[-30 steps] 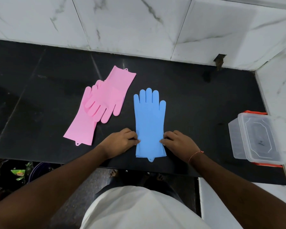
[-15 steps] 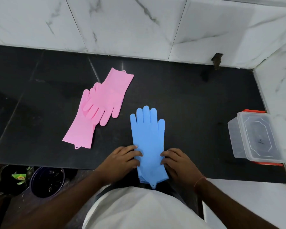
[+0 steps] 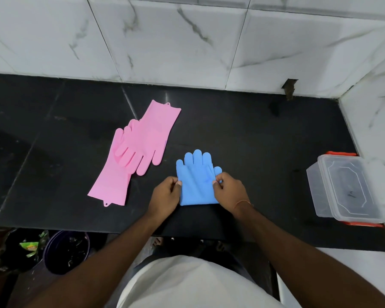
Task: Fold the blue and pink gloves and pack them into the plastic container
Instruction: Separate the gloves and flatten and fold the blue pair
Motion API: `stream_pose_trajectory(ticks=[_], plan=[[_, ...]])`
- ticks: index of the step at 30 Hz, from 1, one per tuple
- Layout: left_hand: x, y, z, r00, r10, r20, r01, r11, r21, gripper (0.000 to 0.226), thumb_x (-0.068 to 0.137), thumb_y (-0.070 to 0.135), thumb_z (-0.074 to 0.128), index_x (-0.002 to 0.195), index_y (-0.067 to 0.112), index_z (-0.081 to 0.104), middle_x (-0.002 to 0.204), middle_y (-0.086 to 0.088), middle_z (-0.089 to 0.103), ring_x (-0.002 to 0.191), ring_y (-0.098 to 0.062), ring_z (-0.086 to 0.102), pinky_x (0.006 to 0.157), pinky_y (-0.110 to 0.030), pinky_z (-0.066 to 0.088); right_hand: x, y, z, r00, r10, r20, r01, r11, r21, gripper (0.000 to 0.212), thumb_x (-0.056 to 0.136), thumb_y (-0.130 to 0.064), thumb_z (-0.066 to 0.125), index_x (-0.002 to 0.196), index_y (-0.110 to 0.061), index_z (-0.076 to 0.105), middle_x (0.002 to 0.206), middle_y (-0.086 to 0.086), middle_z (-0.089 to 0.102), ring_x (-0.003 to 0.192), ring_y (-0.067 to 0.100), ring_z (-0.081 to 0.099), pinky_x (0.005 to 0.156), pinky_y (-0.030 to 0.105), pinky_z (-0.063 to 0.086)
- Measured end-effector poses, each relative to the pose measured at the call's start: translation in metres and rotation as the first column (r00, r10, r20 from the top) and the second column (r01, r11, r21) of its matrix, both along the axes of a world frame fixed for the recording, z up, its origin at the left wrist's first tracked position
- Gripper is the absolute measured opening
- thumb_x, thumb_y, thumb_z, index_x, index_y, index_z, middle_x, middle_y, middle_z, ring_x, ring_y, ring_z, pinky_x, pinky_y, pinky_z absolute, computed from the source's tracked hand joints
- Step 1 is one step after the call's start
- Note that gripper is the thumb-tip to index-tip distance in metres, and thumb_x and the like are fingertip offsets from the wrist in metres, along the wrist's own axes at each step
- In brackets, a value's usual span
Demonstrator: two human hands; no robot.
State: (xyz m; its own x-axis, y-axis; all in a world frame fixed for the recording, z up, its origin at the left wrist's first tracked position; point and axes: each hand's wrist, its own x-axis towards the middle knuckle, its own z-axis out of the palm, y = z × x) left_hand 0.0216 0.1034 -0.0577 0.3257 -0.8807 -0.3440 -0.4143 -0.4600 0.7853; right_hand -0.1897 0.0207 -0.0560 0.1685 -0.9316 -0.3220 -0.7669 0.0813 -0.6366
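The blue gloves (image 3: 197,181) are found on the black counter (image 3: 265,141), near its front edge and roughly central. They are folded across the cuff — the fold forms a straight lower edge nearest the person, with the fingers pointing toward the tiled wall (image 3: 187,41). Whether one glove or a stacked pair is present cannot be told with certainty.

The left hand (image 3: 165,195) is closed on the left edge of the blue gloves, thumb and fingertips pinching the material. The right hand (image 3: 229,190) is closed likewise on the right edge, just below the outermost glove finger. A thin orange thread (image 3: 242,202) is worn at the right wrist. Both hands rest at counter level.

The pink gloves (image 3: 138,152) lie to the left of the blue ones and apart from them, unfolded. One is laid over the other with cuffs at opposite ends — one cuff toward the wall, the other toward the front edge — and the finger portions overlapping mid-length.

The container (image 3: 347,187) stands at the far right of the counter, against the side wall, well apart from the gloves. It is clear plastic and lies on an orange lid (image 3: 340,154), seen at its edges. No glove is seen inside it.

A dark bucket (image 3: 66,252) is noted below the counter at the left.
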Motion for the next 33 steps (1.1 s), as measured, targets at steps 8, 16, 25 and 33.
stream_pose_trajectory(ticks=[8, 16, 25, 33], plan=[[-0.014, 0.012, 0.007, 0.996, 0.022, 0.092, -0.02, 0.999, -0.029, 0.037, 0.113, 0.05, 0.045, 0.12, 0.021, 0.067, 0.122, 0.003, 0.065, 0.11, -0.008, 0.062, 0.09, -0.027, 0.051, -0.003, 0.015, -0.003, 0.993, -0.116, 0.0, 0.116, 0.993, -0.006, 0.019, 0.093, -0.04, 0.067, 0.103, -0.027, 0.058, 0.091, -0.011, 0.065, 0.078, 0.013, 0.065, 0.067, 0.028, 0.048], [-0.023, -0.005, 0.012, 0.995, 0.089, -0.036, -0.086, 0.993, 0.077, 0.069, 0.094, 0.023, 0.082, 0.154, 0.009, 0.051, 0.141, -0.004, 0.067, 0.128, -0.023, 0.067, 0.105, -0.039, 0.057, 0.007, 0.013, 0.004, 0.929, -0.341, 0.147, 0.282, 0.905, 0.319, 0.088, 0.084, -0.044, 0.083, 0.156, -0.014, 0.041, 0.131, 0.004, 0.065, 0.115, 0.023, 0.066, 0.1, 0.039, 0.056], [-0.019, -0.019, 0.008, 0.918, 0.187, -0.348, -0.166, 0.982, 0.089, 0.039, 0.096, 0.017, 0.082, 0.132, 0.019, 0.067, 0.124, 0.001, 0.075, 0.114, -0.021, 0.074, 0.097, -0.045, 0.064, 0.009, 0.004, -0.005, 0.813, -0.428, 0.394, 0.208, 0.847, 0.489, 0.021, 0.087, -0.022, 0.082, 0.107, -0.025, 0.074, 0.104, -0.003, 0.081, 0.097, 0.021, 0.079, 0.086, 0.048, 0.066], [-0.028, -0.054, 0.018, 0.838, 0.097, -0.537, -0.123, 0.992, -0.012, 0.064, 0.09, 0.008, 0.088, 0.144, 0.026, 0.058, 0.134, 0.003, 0.074, 0.118, -0.018, 0.076, 0.096, -0.044, 0.067, -0.017, -0.019, 0.004, 0.791, -0.405, 0.459, 0.225, 0.89, 0.396, 0.026, 0.087, -0.025, 0.083, 0.111, -0.027, 0.073, 0.108, -0.006, 0.081, 0.101, 0.017, 0.078, 0.092, 0.048, 0.064]])
